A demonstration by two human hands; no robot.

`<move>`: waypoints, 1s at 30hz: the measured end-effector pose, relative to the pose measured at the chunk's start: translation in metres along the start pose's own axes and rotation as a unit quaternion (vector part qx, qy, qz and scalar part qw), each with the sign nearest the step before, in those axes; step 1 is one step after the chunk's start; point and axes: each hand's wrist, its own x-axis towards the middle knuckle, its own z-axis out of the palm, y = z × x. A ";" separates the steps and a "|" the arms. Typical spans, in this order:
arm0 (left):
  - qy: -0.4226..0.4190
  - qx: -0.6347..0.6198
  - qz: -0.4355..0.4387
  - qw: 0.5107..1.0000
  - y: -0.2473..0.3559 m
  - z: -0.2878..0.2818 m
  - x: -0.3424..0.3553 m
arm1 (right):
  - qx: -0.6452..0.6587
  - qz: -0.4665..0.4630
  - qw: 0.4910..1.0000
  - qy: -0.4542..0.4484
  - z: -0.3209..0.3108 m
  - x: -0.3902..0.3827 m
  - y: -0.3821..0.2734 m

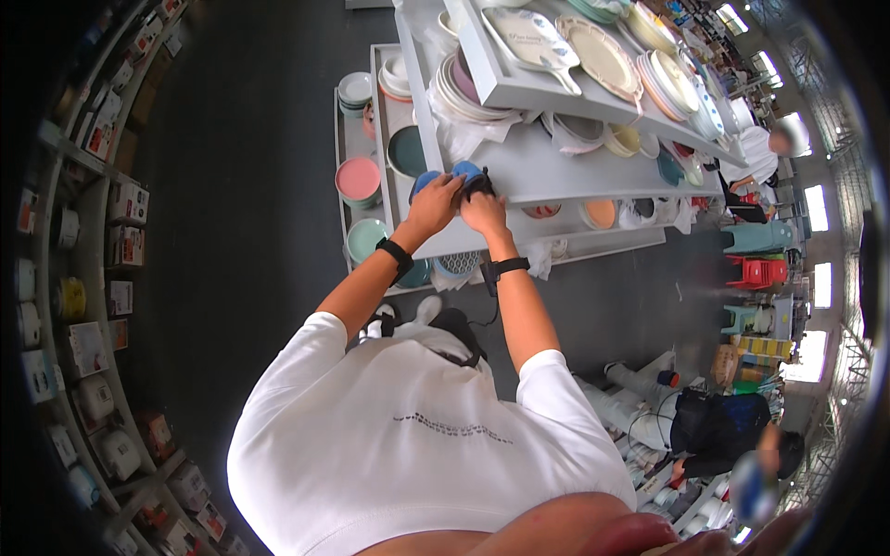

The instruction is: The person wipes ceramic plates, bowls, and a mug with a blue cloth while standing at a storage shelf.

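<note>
Both my arms stretch forward over a grey shelf (565, 174), with the hands close together at its left end. My left hand (434, 206) is closed on a rounded blue item (468, 170) with dark parts; its exact kind is too small to tell. Beside it, my right hand (484, 213) bends its fingers onto a black part (479, 185) of the same item, and those fingertips are partly hidden. Just beyond the hands stands a stack of white plates (456, 93) in thin plastic wrap.
An upper shelf board holds a white rectangular dish with a handle (530, 39) and a scalloped cream plate (603, 60). Lower shelves carry a pink plate (358, 177) and a mint bowl (369, 239). Boxed goods fill racks at left. A person in dark clothes (732, 426) bends at lower right.
</note>
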 end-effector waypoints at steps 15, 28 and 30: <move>-0.061 0.225 -0.087 0.969 -0.031 0.021 0.001 | -0.093 -0.121 0.988 0.029 -0.007 0.027 -0.003; -0.185 0.209 -0.076 0.957 -0.020 0.017 -0.027 | -0.023 -0.098 0.994 0.053 -0.003 0.001 0.016; -0.233 0.187 -0.159 0.941 -0.028 0.022 -0.021 | -0.018 -0.074 0.996 0.043 -0.008 0.003 0.012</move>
